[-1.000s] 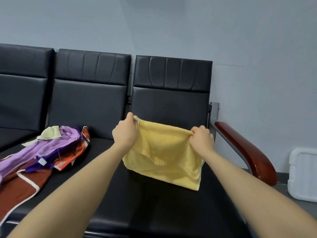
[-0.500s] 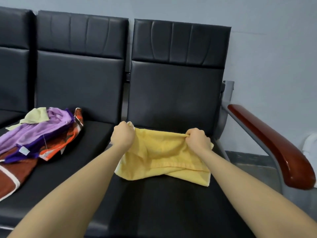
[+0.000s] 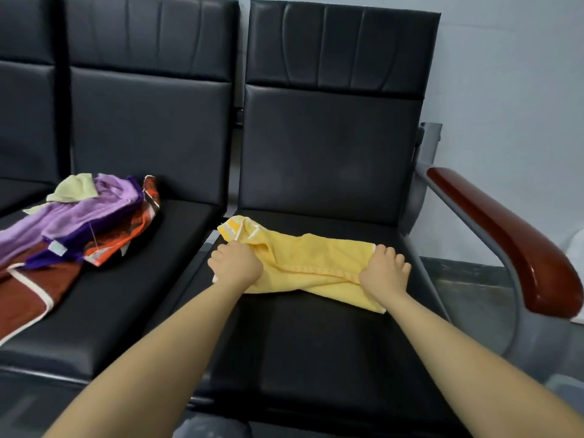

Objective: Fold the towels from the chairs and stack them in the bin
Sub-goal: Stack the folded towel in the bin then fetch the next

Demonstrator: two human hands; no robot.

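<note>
Right now the yellow towel [image 3: 319,263] lies rumpled across the back half of the right-hand seat [image 3: 316,343], one corner flopped toward the seat's back-left corner. Left hand [image 3: 235,263] sits on the towel's left end, fingers curled and bunching the cloth. Right hand [image 3: 384,271] is down on the right end, fingers [image 3: 390,252] spread apart and pressing flat near the seat's right edge. Over on the middle seat [image 3: 110,295], a heap of towels [image 3: 76,222]: purple, pale green, orange-patterned, and a brown one with white trim spilling toward the front-left. A small pale label [image 3: 57,248] shows on the purple one, its writing too small to read. Red-brown armrest [image 3: 512,245] flanks the right-hand seat.
</note>
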